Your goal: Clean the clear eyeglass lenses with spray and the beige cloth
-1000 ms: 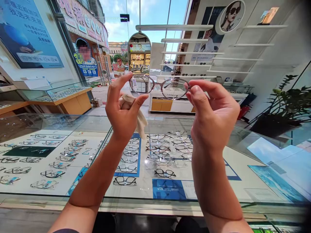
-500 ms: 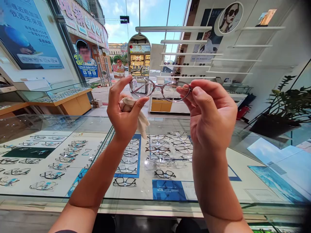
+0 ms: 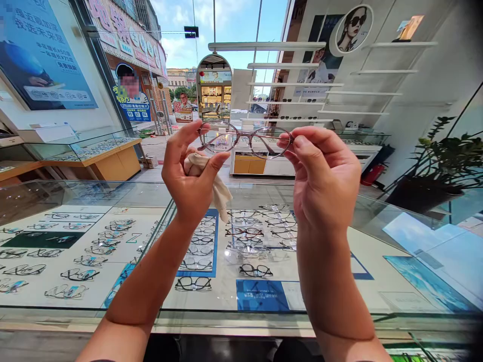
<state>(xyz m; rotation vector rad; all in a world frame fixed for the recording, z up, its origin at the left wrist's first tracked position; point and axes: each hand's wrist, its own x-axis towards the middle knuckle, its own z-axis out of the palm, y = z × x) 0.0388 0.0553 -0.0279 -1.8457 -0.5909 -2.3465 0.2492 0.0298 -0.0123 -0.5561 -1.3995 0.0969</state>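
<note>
A pair of eyeglasses with thin, dark round rims is held up at the centre of the head view, above the display case. My left hand grips the rim at the left end, index finger on top and thumb near the lower edge. Tucked in the same palm is a cream cloth, its end hanging below the thumb. My right hand pinches the right end of the frame near the hinge between thumb and fingers. The temples show behind the lenses, partly hidden.
Below my forearms lies a glass display case with rows of eyeglasses inside. Farther off stand an arched mirror, white wall shelves and a second wooden counter. A potted plant is at the right.
The eyeglasses and both hands have shifted slightly left in view. The glasses' angle has changed a little, so the temples now show differently through the lenses. Both hands keep their grip.
</note>
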